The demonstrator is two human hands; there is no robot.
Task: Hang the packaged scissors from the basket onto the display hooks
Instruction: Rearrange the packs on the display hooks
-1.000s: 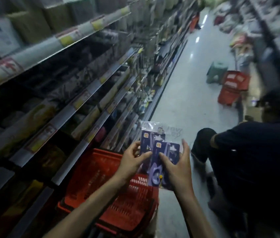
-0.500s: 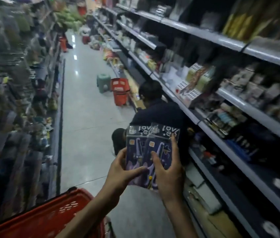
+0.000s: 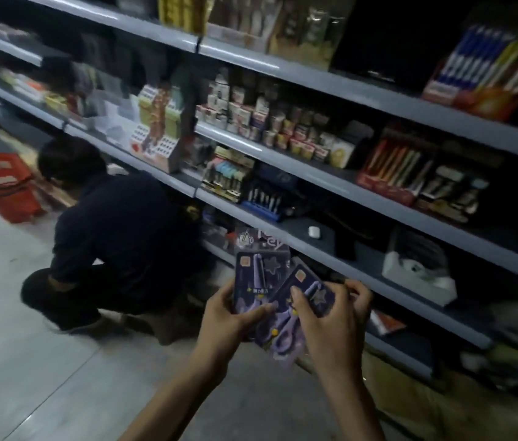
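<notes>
Turned from the aisle, the person now faces the shelves. Left hand pinches one scissors pack, right hand grips a second pack overlapping it, both held before the lower shelves. No hooks show; hanging seems all still ahead.

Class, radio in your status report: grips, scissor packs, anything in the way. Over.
Left grip holds upright pack; right grip holds tilted pack. Neither hung; no hooks seen. Crouching person at shelves, ahead left.
</notes>
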